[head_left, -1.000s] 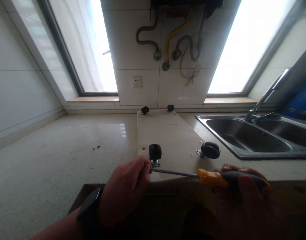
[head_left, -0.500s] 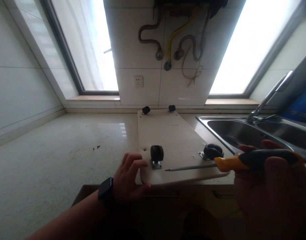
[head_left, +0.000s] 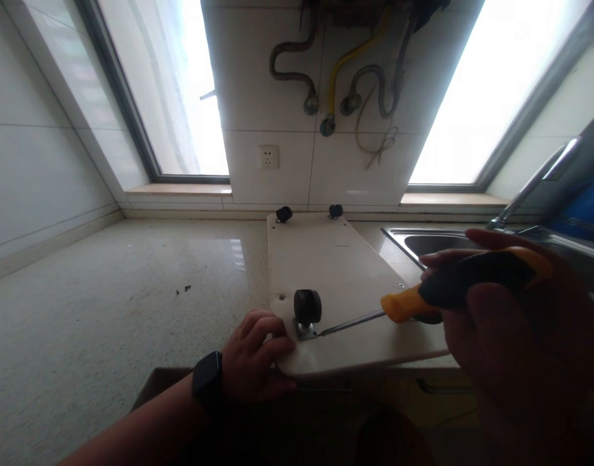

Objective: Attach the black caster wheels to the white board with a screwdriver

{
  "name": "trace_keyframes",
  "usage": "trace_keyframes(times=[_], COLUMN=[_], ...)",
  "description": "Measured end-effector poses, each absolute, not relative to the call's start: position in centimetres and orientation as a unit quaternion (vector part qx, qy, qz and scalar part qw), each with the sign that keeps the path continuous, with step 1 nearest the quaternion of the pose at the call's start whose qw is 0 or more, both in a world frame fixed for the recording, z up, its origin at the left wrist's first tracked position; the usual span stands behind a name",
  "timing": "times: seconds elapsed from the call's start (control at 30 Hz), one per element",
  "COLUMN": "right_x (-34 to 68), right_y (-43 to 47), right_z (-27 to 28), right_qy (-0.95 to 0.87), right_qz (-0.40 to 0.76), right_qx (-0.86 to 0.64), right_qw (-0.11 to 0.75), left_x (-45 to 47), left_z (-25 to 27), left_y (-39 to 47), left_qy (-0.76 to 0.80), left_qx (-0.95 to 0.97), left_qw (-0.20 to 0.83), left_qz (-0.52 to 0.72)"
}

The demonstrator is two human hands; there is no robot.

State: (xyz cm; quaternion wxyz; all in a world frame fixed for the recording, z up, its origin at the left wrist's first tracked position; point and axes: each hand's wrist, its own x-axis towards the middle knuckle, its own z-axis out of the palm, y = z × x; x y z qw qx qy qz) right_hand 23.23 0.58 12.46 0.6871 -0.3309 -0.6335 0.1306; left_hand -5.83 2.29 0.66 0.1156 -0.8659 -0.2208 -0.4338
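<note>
A white board (head_left: 321, 262) lies on the counter with black casters pointing up. My left hand (head_left: 258, 356) grips its near left corner, fingers curled over the top and thumb at the front edge. Just beside those fingers stands the near left caster (head_left: 307, 307) on its metal plate (head_left: 307, 331). In my right hand (head_left: 520, 323) is a yellow and black screwdriver (head_left: 442, 291), slanting down to the left. Its tip is at the right edge of that plate; whether it touches a screw I cannot tell. The near right caster is mostly hidden behind the handle.
Two small casters (head_left: 284, 213) stand at the board's far end, by the tiled wall. A steel sink (head_left: 413, 241) with a faucet (head_left: 534, 181) is at the right. Small dark bits (head_left: 183, 289) lie on the speckled counter (head_left: 132, 310) at the left. Pipes (head_left: 333, 84) hang above.
My right hand has moved left and up with the screwdriver, whose tip has gone from beside the plate to its edge. My left hand still holds the board's corner.
</note>
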Motion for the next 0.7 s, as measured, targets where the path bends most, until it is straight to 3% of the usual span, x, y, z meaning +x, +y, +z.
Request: trace_keyframes(times=[0.23,0.7], right_x=[21.0,20.9], right_y=[0.8,1.4], right_z=[13.5,14.0], right_qy=[-0.569,-0.641], right_qz=[0.170,0.153], right_qx=[-0.333,-0.306], right_qw=[0.732,0.687], left_x=[-5.5,-5.7], left_z=[0.2,0.2], left_y=[2.3,2.3], left_qy=[-0.223,-0.230], left_qx=[-0.858,-0.863], left_qw=[0.120,0.115], left_qz=[-0.447,-0.435])
